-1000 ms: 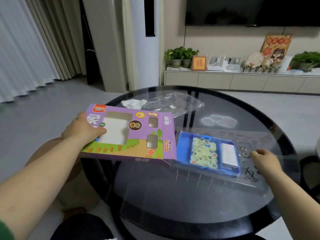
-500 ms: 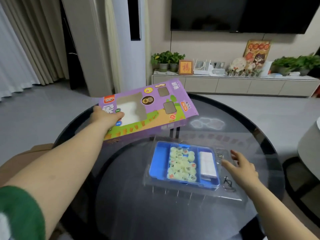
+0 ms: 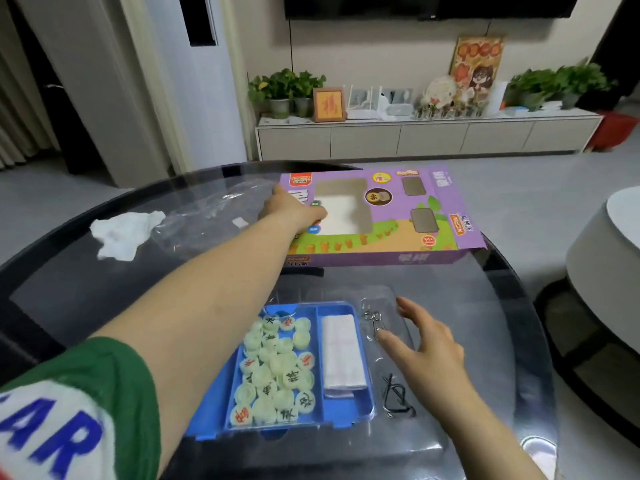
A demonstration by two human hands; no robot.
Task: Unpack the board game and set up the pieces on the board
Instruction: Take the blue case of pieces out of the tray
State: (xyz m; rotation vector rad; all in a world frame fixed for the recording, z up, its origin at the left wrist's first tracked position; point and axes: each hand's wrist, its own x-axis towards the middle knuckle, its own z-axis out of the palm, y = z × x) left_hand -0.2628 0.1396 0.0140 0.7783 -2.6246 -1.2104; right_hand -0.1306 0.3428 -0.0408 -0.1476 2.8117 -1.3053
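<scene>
Head view: grips a purple cardboard game box point(image 3: 381, 216) with cut-out windows at its left end with the left hand point(image 3: 294, 211), thumb on the printed face, out by the far edge of the round dark glass tabletop point(image 3: 104, 299); cannot tell whether resting on the glass or held just above it. Spreads the right hand point(image 3: 426, 344) loose and straight-fingered, holding nothing, over the right side of a clear moulded plastic shell point(image 3: 408, 441) toward the near edge, forefinger close to a small silver wire puzzle point(image 3: 373, 320); cannot tell whether touching.

Finds the game itself inside that shell: a blue plastic two-compartment tray point(image 3: 336, 307), with pale green round pieces point(image 3: 277, 365) marked in red and black heaped loose in the wide left compartment, and a white folded sheet point(image 3: 341, 351), probably the board, in the narrow right one.

Judges the tray light and fairly stiff, the shell thin, springy and likely slippery on glass. Better to take the tray by both long rims and lift it level, or risk rolling and scattering the loose pieces. Expects small, hard, smooth pieces: pinch each by its edge. Expects a limp, light sheet: lift by a short edge, then unfold flat.

Notes also a dark wire puzzle point(image 3: 396, 398) in the shell, plus a crumpled white tissue point(image 3: 124, 232) and clear plastic wrap point(image 3: 211, 216) toward the far left edge.
</scene>
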